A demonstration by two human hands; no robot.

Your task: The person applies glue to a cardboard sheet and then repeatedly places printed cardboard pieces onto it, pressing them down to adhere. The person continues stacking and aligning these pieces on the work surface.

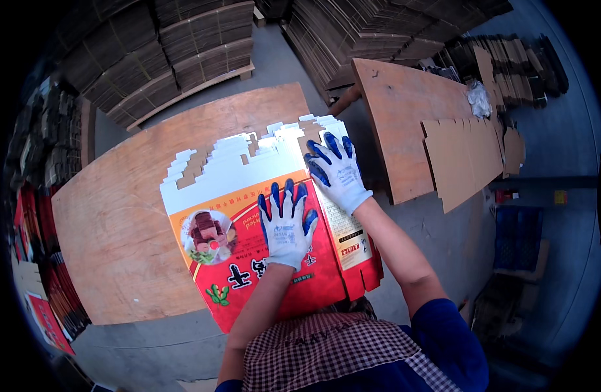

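A stack of flat printed carton blanks [212,277], red and yellow with a round food picture, lies at the near edge of a wooden table. Its far side fans out in stepped white and brown flaps. Both my hands wear white gloves with blue fingertips. My left hand [287,225] rests flat on the red and yellow face, fingers spread. Farther up and to the right, my right hand [338,171] lies with spread fingers across the white side panel and the flaps at the stack's far right corner. Neither hand is closed round anything.
The wooden table [117,242] extends left of the stack. A second wooden table [405,111] on the right bears a brown cardboard sheet [460,157] and a crumpled plastic bag [478,99]. Strapped cardboard piles [209,59] stand behind. Red printed cartons [46,320] sit at far left.
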